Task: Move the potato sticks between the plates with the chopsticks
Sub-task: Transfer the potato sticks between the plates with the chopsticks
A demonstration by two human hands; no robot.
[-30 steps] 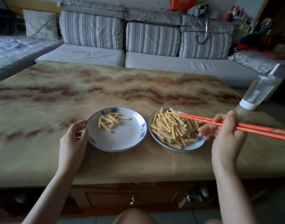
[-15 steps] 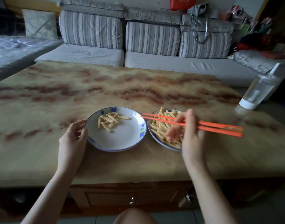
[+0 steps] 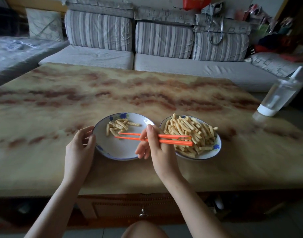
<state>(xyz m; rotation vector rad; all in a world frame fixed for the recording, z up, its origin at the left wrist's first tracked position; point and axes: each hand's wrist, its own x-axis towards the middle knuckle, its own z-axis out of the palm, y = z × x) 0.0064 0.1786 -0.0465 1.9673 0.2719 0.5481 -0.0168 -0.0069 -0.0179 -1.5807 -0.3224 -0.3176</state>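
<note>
Writing: none legible; red bag (image 3: 196,2) at top edge has pale marks, too blurred to read, top cut off
Right hand (image 3: 155,148): fingers clenched on orange chopsticks (image 3: 154,138), held approx. level, tips over left plate (image 3: 113,150), tips slightly apart, nothing visible between them
Left hand (image 3: 79,148): fingers curled on left plate's near-left rim, gripping it
Potato sticks: small bunch (image 3: 119,126) on far side of left plate; big heap (image 3: 190,133) fills right plate (image 3: 209,156)
Plates: white w/ blue flower marks, side by side, nearly touching, on marbled table (image 3: 147,93)
Hidden: right hand covers left plate's right rim + gap btwn plates; chopstick back ends overlap the heap
Bottle (image 3: 279,95): clear, white base, far right of table, top blurred
Clutter top right: blurred, can't tell items
Under table: dark, drawer knob (image 3: 142,214) only just made out
</note>
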